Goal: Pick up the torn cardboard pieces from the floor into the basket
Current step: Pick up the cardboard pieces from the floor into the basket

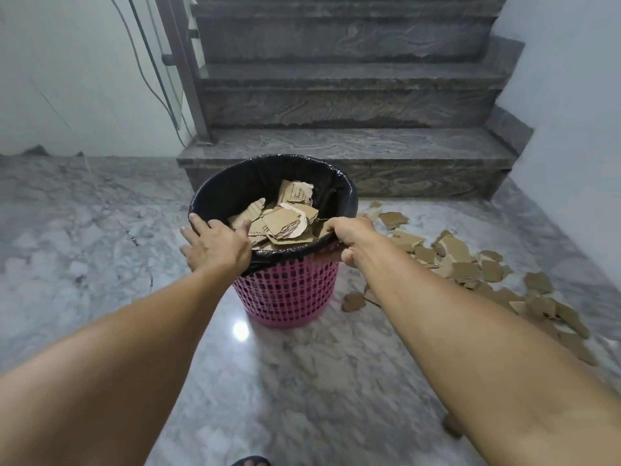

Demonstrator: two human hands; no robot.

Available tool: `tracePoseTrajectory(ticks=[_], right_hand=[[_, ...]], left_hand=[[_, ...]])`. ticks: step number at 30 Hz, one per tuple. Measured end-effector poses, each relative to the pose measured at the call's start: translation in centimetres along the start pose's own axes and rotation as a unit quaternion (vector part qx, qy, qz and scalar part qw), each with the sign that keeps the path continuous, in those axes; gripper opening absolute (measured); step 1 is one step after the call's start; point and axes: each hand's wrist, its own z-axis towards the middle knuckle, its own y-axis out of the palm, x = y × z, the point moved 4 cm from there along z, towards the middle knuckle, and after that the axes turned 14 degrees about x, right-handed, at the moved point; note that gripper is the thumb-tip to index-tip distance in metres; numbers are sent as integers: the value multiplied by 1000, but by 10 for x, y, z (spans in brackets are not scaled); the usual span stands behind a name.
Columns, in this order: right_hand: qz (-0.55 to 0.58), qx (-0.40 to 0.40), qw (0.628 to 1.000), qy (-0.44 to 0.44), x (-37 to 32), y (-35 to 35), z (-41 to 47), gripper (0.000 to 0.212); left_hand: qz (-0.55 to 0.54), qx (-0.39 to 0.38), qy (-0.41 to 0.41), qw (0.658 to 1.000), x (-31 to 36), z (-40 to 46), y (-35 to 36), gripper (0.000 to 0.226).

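— Basket (289, 290) first: where does it stand?
— Pink, lattice-walled, upright on the marble floor (100, 230), just before the bottom step of the staircase (349, 146). A black liner bag (235, 186) is folded over its rim.
— And the hands on it?
— Both at the near rim. The left hand (215, 245) lies over the left side with fingers fairly straight and spread, its fingertips reaching just inside against the bag; nothing is clasped in it. The right hand (351, 238) has its fingers curled round the rim on the right side, so that grip is closed on the basket's edge, bag and all.
— The cardboard?
— Partly in already: torn cardboard pieces (285, 220) are heaped inside, well up toward the rim. More scraps on the floor (470, 264) lie in a loose trail to the right of the basket, running toward the near right, partly hidden behind the right forearm. One small scrap sits just beside the basket's base on the right.
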Motion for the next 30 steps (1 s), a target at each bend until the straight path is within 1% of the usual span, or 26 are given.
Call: tracePoseTrajectory(ticks=[2, 4, 5, 6, 8, 10, 13, 15, 17, 20, 23, 24, 26, 28, 30], right_hand=[[-14, -26, 999, 16, 0, 0, 3, 41], [-26, -65, 997, 32, -1, -7, 0, 29], [-40, -84, 995, 39, 0, -13, -1, 31], [-56, -101, 993, 40, 0, -23, 3, 38], [-89, -109, 989, 43, 1, -47, 9, 52], [-103, -108, 988, 39, 0, -73, 18, 56], [-117, -81, 989, 36, -1, -126, 29, 50], [-135, -51, 989, 21, 2, -168, 41, 45], [-165, -28, 986, 15, 11, -207, 55, 39], [-216, -9, 976, 34, 39, -271, 74, 28], [-256, 18, 965, 60, 77, -334, 93, 18], [-267, 33, 961, 66, 91, -354, 99, 16], [-304, 60, 948, 72, 119, -389, 111, 20], [-355, 89, 928, 70, 143, -418, 117, 22], [-417, 102, 902, 48, 158, -435, 115, 23]], left_hand=[[22, 4, 0, 1000, 3, -1, -1, 78], [47, 8, 26, 999, 10, -3, -2, 74], [58, 14, 51, 997, 16, -5, -3, 73], [63, 19, 79, 995, 26, -9, -5, 72], [58, 15, 130, 990, 47, -19, -8, 73], [41, 7, 175, 984, 72, -32, -11, 69], [-7, 26, 247, 969, 117, -60, -13, 53], [-55, 46, 307, 949, 149, -83, -11, 44], [-80, 41, 365, 927, 177, -110, -1, 42], [-85, -35, 405, 910, 211, -156, 24, 40], [-64, -142, 403, 902, 229, -200, 65, 36], [-52, -179, 398, 898, 231, -214, 80, 38], [-21, -252, 389, 886, 234, -242, 108, 52], [6, -294, 375, 879, 237, -266, 128, 60], [16, -329, 357, 874, 234, -286, 143, 64]])
